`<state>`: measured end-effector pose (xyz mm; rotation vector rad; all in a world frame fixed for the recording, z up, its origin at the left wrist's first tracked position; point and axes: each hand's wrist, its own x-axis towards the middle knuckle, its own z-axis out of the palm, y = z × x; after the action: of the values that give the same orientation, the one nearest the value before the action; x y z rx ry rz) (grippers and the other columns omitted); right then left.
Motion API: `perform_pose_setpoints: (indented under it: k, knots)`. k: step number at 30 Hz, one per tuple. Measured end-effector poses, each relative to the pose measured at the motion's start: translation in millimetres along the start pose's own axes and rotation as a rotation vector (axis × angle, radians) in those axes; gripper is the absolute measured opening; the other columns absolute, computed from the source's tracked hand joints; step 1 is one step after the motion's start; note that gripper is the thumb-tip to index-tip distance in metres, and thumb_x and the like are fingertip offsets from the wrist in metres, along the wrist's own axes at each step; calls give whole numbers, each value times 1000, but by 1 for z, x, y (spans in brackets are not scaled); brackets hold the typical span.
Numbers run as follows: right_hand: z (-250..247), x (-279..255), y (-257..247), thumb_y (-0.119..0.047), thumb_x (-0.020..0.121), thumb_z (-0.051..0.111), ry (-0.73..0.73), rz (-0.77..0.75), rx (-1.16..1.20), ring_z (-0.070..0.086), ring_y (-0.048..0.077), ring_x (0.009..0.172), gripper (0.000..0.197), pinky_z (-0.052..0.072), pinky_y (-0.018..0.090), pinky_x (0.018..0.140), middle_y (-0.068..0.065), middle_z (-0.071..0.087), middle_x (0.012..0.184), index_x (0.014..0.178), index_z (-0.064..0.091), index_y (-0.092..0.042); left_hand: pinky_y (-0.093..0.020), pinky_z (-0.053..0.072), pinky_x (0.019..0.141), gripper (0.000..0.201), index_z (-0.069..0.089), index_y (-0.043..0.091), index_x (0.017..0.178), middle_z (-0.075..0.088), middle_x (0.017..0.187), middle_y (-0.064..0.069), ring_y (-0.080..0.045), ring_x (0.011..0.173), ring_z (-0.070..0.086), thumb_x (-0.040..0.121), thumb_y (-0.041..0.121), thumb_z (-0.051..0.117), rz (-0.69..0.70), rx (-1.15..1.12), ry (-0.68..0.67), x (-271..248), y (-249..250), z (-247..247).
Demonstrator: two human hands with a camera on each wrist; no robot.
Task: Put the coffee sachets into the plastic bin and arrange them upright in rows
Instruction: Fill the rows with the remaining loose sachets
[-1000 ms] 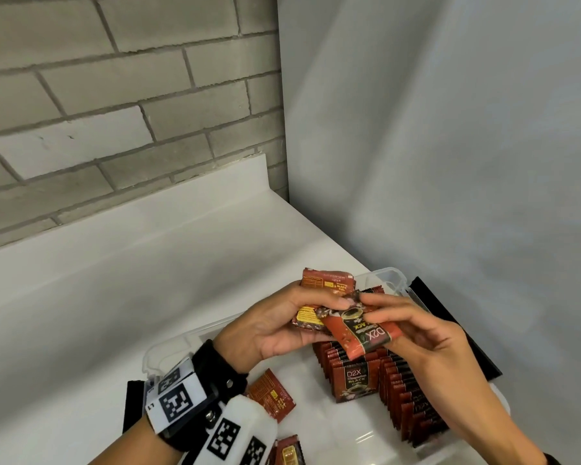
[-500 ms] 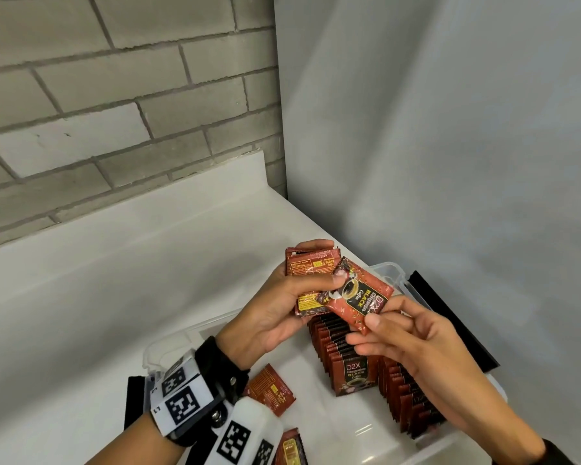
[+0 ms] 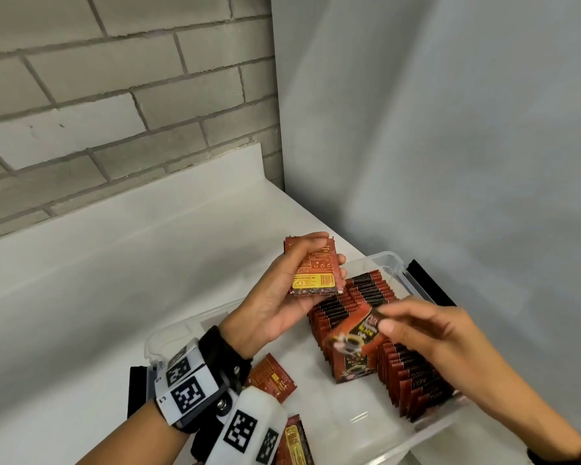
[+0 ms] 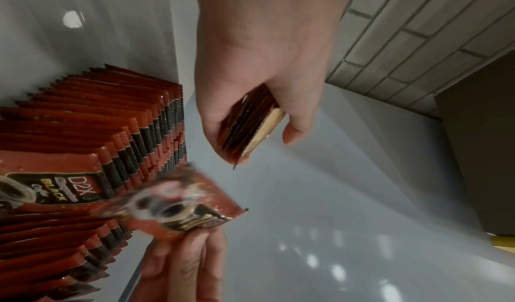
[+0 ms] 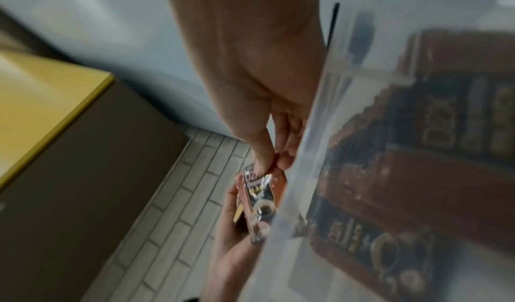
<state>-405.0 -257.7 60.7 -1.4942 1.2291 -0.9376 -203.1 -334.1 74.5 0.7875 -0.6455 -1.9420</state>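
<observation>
Now the right hand (image 3: 426, 327) pinches one coffee sachet (image 3: 356, 333) just above the upright rows (image 3: 366, 307) in the plastic bin (image 3: 393, 263); the left hand (image 3: 275, 297) grips a small stack (image 3: 316, 273) beside it. Best lower it upright, print facing forward, tight against the front sachet.

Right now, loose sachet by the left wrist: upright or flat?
Flat. The loose sachet lies back-side up on the bin floor, apart from the standing rows.
</observation>
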Motion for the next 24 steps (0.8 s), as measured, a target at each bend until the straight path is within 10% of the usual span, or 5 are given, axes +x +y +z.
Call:
perform_pose_setpoints:
  k: [9,18,24]
  knots:
    - [7,1,22,-16,75,78,-164,-328,-664,51,-23,82,20,34,-7,71,-33,55,86,90,75,-28,-33,57,66,38,57,3,108,67,83,-16,-26,69,66,73,16,63,-41,13,4,-3,-1,1]
    - [11,7,28,-27,85,69,-220,-254,-814,48,-11,85,13,47,14,81,-33,43,90,97,68,-32,-30,57,65,37,66,12,110,70,93,-13,-21,76,69,73,15,64,-75,112,-13,-1,-4,-2]
    - [13,7,25,-25,87,67,-203,-170,-793,44,-15,80,13,35,4,72,-33,41,88,100,65,-26,-24,54,58,28,69,17,101,71,88,-4,-14,74,68,74,11,65,-52,172,-60,-1,-4,-2]
